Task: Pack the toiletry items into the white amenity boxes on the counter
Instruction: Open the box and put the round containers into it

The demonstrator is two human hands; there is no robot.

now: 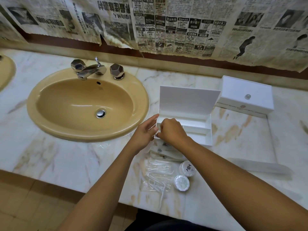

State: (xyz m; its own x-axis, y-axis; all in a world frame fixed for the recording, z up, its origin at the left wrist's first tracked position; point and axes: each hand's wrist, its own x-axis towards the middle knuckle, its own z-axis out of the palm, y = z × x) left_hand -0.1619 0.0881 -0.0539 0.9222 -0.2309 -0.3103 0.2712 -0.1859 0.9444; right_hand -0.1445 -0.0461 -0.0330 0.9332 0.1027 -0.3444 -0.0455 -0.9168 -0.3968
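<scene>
An open white amenity box point(200, 130) stands on the counter right of the sink, with its lid point(188, 100) upright and white dividers inside. My left hand point(146, 132) lies with straight fingers against the box's left side. My right hand point(171, 130) is curled over the front-left corner, thumb and fingers pinching the wall there; anything inside the fist is hidden. In front of the box lie flat white sachets point(164, 153), clear packets of floss picks point(158, 175) and two round wrapped soaps point(187, 168) point(181, 182). A second amenity box point(245, 97), closed, has a silver knob.
A beige oval sink point(50, 114) with a chrome tap point(90, 70) is set into the marble counter point(66, 157) on the left. Newspaper sheets point(175, 27) cover the wall behind. A clear flat strip point(260, 165) lies on the counter at the right. The counter's front edge runs below the toiletries.
</scene>
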